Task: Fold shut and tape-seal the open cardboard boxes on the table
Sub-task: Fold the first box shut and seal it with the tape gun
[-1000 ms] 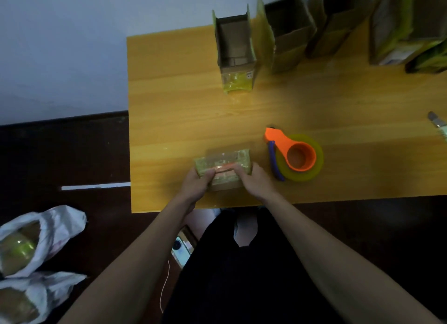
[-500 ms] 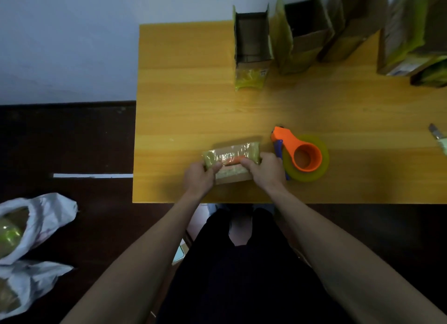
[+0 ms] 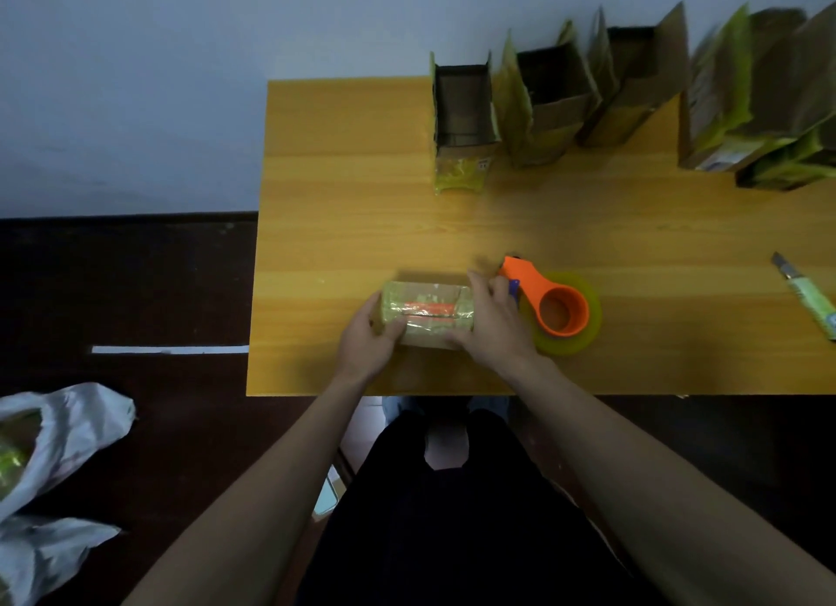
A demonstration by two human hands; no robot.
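A small closed cardboard box (image 3: 427, 309) with shiny tape across its top lies near the front edge of the wooden table (image 3: 344, 225). My left hand (image 3: 368, 345) grips its left end, thumb on top. My right hand (image 3: 491, 323) holds its right end, fingers curled over the far side. An orange tape dispenser (image 3: 549, 304) with a roll of clear tape lies just right of my right hand. Several open cardboard boxes stand along the far edge, the nearest (image 3: 463, 123) with its flaps up.
A utility knife (image 3: 805, 293) lies at the table's right edge. White plastic bags (image 3: 54, 451) sit on the dark floor at the left. A white strip (image 3: 169, 350) marks the floor beside the table.
Both hands have slid outward to the ends of the taped box, and the right hand now reaches near the dispenser. The camera view has shifted, with the table sitting further right.
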